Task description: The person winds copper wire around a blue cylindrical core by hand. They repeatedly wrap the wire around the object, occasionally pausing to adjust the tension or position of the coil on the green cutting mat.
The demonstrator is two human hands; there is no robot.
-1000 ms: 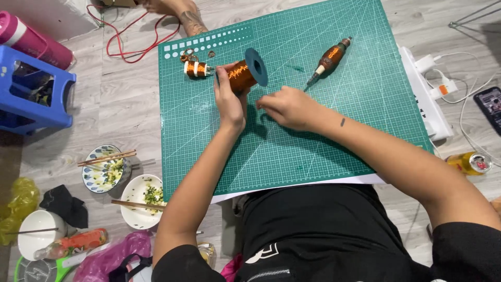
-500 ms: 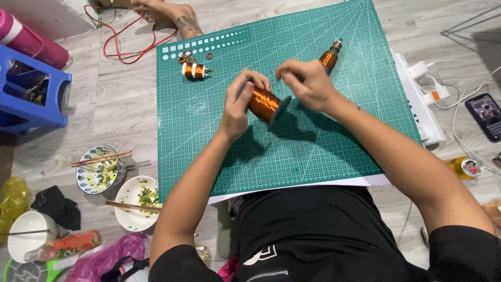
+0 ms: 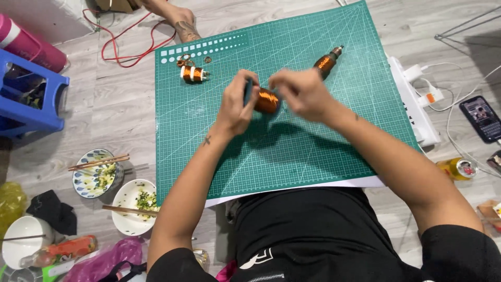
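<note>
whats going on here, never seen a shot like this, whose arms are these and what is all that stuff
This is one view from a camera worn on a person's head, looking down at their own arms. No machine is involved. The left hand and right hand hold a spool of copper-coloured wire between them, above a green cutting mat on the floor. On the mat lie a smaller copper coil and an orange hand tool. Left of the mat are bowls with chopsticks; right of it, a white power strip and a phone.
</note>
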